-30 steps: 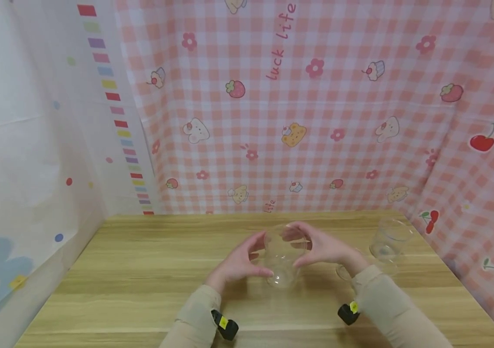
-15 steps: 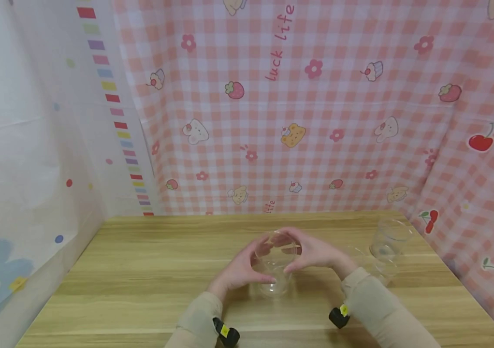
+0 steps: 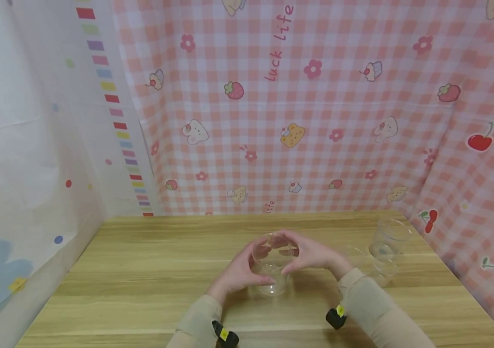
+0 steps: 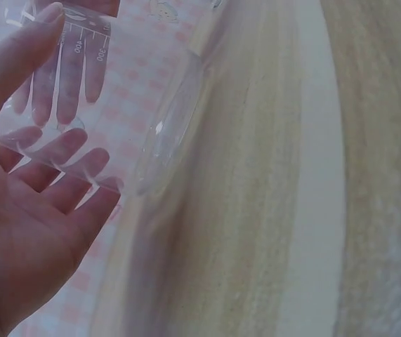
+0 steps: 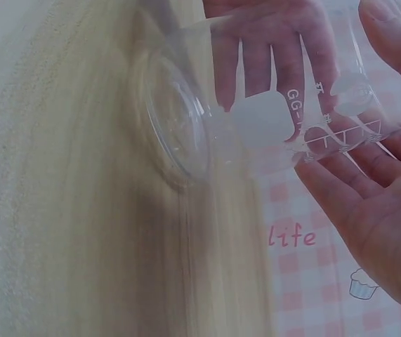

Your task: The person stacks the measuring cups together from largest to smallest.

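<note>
Between my two hands stands a clear glass beaker (image 3: 272, 263), upright at the middle of the table. White graduation marks and lettering show on its wall in both wrist views. My left hand (image 3: 243, 271) grips the beaker's left side, thumb in front and fingers behind. From the right, my right hand (image 3: 311, 252) grips it the same way, its thumb near the front of the wall. The beaker's round base (image 5: 179, 123) is right at the wooden tabletop in the right wrist view.
Toward the right rear of the table stands another clear glass beaker (image 3: 389, 239). Just in front of it is more clear glassware (image 3: 384, 271), partly hidden by my right sleeve (image 3: 369, 295). Patterned cloth (image 3: 316, 145) hangs behind the wooden table (image 3: 142, 280).
Both hands have brought the beaker a little left and nearer to me, mostly in the first half second. The glassware at the right has stayed in place.
</note>
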### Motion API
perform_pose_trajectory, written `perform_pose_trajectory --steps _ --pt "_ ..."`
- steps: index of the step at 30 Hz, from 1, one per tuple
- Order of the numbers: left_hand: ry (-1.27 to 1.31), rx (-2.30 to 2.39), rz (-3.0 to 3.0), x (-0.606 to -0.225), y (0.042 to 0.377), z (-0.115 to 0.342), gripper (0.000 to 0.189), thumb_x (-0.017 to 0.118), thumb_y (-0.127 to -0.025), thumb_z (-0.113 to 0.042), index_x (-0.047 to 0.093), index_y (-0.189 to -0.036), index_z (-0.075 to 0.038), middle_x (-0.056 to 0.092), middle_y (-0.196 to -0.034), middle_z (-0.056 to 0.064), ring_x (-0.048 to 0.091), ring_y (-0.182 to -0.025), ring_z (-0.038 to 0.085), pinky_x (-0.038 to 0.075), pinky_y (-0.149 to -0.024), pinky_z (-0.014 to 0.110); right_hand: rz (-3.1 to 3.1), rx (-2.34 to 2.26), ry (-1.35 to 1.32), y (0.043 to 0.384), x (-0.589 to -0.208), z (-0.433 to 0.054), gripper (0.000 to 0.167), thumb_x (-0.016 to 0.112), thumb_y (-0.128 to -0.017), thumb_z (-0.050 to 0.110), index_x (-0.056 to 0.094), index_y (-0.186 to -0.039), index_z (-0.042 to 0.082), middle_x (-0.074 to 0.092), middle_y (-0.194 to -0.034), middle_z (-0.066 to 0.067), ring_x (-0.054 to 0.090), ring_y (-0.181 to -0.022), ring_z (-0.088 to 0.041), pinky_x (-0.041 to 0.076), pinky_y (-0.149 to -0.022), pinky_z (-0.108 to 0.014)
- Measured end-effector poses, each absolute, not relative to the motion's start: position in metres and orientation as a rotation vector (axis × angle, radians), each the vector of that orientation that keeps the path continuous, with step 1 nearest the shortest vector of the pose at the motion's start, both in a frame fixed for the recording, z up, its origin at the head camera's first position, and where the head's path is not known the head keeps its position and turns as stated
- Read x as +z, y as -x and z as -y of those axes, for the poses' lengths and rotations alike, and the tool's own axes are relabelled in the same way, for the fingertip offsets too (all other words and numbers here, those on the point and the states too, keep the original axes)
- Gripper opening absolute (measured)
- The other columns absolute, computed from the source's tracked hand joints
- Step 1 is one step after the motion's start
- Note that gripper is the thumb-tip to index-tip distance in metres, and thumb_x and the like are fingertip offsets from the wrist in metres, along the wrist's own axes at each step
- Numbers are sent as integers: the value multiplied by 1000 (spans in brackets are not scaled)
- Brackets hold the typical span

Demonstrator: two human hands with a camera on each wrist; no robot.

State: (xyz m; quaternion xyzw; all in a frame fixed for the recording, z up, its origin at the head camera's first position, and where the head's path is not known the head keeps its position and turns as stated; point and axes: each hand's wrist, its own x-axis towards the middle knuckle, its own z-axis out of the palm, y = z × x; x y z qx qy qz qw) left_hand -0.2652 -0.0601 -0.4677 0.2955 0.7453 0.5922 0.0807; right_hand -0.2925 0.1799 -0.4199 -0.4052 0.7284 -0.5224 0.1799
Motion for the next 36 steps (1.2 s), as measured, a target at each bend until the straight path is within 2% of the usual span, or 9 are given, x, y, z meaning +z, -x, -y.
perform_pose_trajectory --steps 5,12,18,23,30,36 --pt "-851 1779 -2255 -469 263 60 93 88 -73 -12 37 -151 -16 52 -143 15 47 -131 34 35 -110 53 -2064 -1478 1133 292 -423 -180 87 84 -80 11 30 -146 -9 42 -142 -29 38 -133 -45 39 -109 -47" --pt "-733 1768 -2396 -470 260 59 94 90 -72 -19 37 -149 -11 54 -139 15 50 -128 30 36 -109 52 -2202 -1447 1073 288 -426 -183 91 79 -84 11 22 -154 -1 38 -148 -26 35 -137 -42 32 -111 -56" --pt "-632 1790 -2493 -472 257 55 94 90 -72 -22 38 -148 -9 55 -137 17 51 -123 36 40 -104 56 -2305 -1519 998 279 -434 -182 94 79 -85 11 18 -156 1 33 -152 -28 31 -141 -41 26 -114 -56" --pt "-541 1842 -2597 -476 257 49 97 92 -69 -24 38 -147 -5 55 -133 21 53 -120 38 44 -100 55 -2424 -1581 915 272 -447 -175 93 80 -84 13 21 -154 -2 36 -149 -29 35 -137 -45 30 -111 -57" --pt "-449 1872 -2719 -476 257 41 99 93 -63 -17 39 -145 -1 57 -128 23 56 -115 39 48 -97 52 -2450 -1674 773 265 -459 -163 92 81 -83 12 24 -152 -5 40 -144 -32 42 -130 -47 36 -108 -57" --pt "-396 1867 -2771 -475 255 37 103 96 -61 -25 40 -144 -1 57 -129 21 56 -116 35 49 -98 48 -2461 -1740 704 260 -458 -154 93 83 -81 13 26 -151 -3 41 -143 -33 44 -129 -46 40 -106 -55"
